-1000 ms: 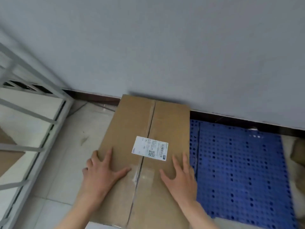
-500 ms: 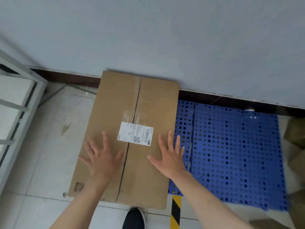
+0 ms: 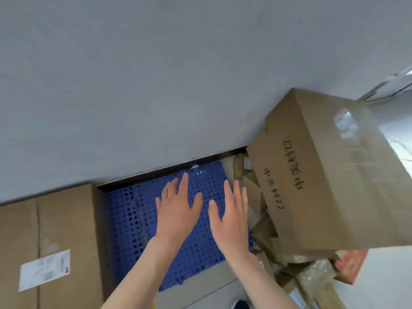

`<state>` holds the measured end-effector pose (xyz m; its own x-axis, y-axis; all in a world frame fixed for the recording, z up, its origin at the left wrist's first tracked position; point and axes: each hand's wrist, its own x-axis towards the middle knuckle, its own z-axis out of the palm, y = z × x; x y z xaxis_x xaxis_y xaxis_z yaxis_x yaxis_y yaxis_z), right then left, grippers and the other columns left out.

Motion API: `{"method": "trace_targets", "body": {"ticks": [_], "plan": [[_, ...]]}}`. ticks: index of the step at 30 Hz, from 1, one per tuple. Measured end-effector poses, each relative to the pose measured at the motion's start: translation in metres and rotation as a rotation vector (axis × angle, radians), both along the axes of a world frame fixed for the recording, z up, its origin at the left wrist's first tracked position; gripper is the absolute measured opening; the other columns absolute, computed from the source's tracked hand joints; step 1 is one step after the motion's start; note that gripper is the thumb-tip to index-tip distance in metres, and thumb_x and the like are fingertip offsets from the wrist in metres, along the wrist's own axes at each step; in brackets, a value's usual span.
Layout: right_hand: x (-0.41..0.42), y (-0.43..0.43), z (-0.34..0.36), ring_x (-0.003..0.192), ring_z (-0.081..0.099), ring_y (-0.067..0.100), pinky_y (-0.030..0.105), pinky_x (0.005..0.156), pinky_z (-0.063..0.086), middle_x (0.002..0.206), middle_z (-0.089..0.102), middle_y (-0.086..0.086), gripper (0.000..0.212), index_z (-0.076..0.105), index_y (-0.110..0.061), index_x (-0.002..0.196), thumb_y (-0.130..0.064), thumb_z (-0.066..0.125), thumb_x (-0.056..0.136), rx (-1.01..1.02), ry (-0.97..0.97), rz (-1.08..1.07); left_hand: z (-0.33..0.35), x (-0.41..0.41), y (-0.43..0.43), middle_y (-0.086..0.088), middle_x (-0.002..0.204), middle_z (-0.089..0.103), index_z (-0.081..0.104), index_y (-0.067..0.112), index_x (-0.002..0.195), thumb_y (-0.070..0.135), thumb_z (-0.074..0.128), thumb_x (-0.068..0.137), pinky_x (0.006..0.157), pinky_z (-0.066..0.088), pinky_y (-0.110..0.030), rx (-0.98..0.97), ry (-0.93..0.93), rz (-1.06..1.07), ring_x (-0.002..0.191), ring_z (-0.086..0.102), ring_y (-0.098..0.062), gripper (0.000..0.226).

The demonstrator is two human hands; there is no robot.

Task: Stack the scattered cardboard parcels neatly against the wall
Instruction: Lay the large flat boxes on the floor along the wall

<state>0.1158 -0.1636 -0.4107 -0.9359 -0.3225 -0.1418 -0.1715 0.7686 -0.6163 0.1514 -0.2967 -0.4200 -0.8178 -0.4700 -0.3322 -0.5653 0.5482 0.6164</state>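
While I watch through the head camera, the left hand [image 3: 177,210] and right hand [image 3: 231,217] hang side by side over the blue perforated mat [image 3: 124,219] — fingers straight and spread, grasping nothing. A flat cardboard parcel [image 3: 66,219] with a white label [image 3: 44,269] lies at the left, its far edge against the wall [image 3: 156,85]. At right, a big handwritten box [image 3: 323,175] sits tilted on a heap of smaller parcels [image 3: 312,277].
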Motion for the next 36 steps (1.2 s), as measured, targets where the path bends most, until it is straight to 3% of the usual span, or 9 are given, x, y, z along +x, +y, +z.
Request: {"method": "trace_targets", "body": {"ticks": [5,10,15,17,19,21,24,32,36], "plan": [[-0.116,0.15,0.067,0.15,0.01,0.025,0.04,0.118,0.021,0.16,0.026,0.008,0.054,0.039,-0.018,0.148,-0.032,0.053,0.097,0.034,0.304,-0.142,0.045,-0.136,0.137,-0.003,0.162,0.014,0.006,0.033,0.156,0.064,0.036,0.094,0.118,0.016,-0.055,0.099,0.049,-0.2,0.149,0.007,-0.021,0.076],[-0.23,0.273,0.106,0.14,0.034,0.035,0.05,0.112,0.033,0.148,0.046,0.014,0.049,0.054,-0.016,0.136,-0.036,0.055,0.091,0.093,0.474,-0.349,0.074,-0.229,0.251,-0.005,0.163,0.01,0.005,0.031,0.156,0.071,0.038,0.088,0.116,0.022,-0.057,0.18,0.067,-0.164,0.149,0.008,-0.022,0.085],[-0.307,0.372,0.075,0.149,0.002,0.037,0.06,0.117,0.008,0.163,0.011,0.013,0.087,0.014,-0.034,0.155,-0.081,0.028,0.083,0.612,0.11,-0.271,0.073,-0.264,0.303,-0.004,0.162,-0.016,-0.012,0.035,0.152,0.079,0.048,0.078,0.11,0.031,-0.061,0.096,-0.033,-0.082,0.15,0.001,-0.031,0.105],[-0.324,0.404,0.058,0.149,-0.006,0.039,0.063,0.114,-0.001,0.164,0.001,0.009,0.102,0.002,-0.037,0.155,-0.094,0.019,0.071,0.632,-0.046,-0.281,0.065,-0.268,0.305,-0.002,0.161,-0.02,-0.015,0.035,0.152,0.079,0.055,0.075,0.105,0.037,-0.056,0.073,-0.078,-0.047,0.149,0.002,-0.033,0.112],[-0.335,0.422,0.049,0.148,0.007,0.039,0.063,0.113,0.011,0.164,0.004,0.008,0.119,0.001,-0.038,0.155,-0.103,0.023,0.058,0.525,-0.171,-0.353,0.058,-0.268,0.304,-0.004,0.162,-0.012,-0.011,0.039,0.151,0.08,0.057,0.072,0.097,0.043,-0.053,0.044,-0.092,-0.014,0.147,0.014,-0.036,0.113],[-0.337,0.425,0.046,0.138,0.032,0.035,0.057,0.108,0.029,0.157,0.025,0.011,0.125,0.007,-0.037,0.155,-0.105,0.029,0.052,0.432,-0.19,-0.418,0.055,-0.268,0.304,-0.006,0.162,-0.002,-0.008,0.04,0.151,0.082,0.056,0.071,0.092,0.046,-0.049,0.018,-0.068,-0.009,0.145,0.022,-0.035,0.111],[-0.322,0.416,0.051,0.125,0.043,0.032,0.051,0.103,0.036,0.135,0.045,0.011,0.114,0.014,-0.04,0.152,-0.1,0.039,0.057,0.362,-0.132,-0.441,0.061,-0.263,0.301,-0.005,0.162,0.002,-0.004,0.038,0.152,0.079,0.057,0.073,0.087,0.047,-0.042,0.006,-0.056,-0.003,0.144,0.024,-0.032,0.108],[-0.167,0.336,0.07,0.12,0.044,0.032,0.052,0.095,0.047,0.131,0.039,0.01,0.106,0.001,-0.051,0.149,-0.099,0.033,0.06,0.361,-0.142,-0.381,0.079,-0.097,0.226,0.016,0.159,0.005,-0.003,0.062,0.143,0.086,0.058,0.061,0.08,0.051,-0.043,-0.034,-0.034,0.145,0.138,0.038,-0.022,0.104],[-0.086,0.254,0.059,0.131,0.038,0.031,0.05,0.106,0.036,0.14,0.04,0.017,0.108,0.009,-0.043,0.152,-0.097,0.032,0.062,0.398,-0.138,-0.27,0.088,0.003,0.161,0.011,0.16,0.01,0.012,0.061,0.144,0.067,0.078,0.059,0.098,0.044,-0.049,-0.044,-0.083,0.344,0.136,0.039,-0.019,0.108]]}}
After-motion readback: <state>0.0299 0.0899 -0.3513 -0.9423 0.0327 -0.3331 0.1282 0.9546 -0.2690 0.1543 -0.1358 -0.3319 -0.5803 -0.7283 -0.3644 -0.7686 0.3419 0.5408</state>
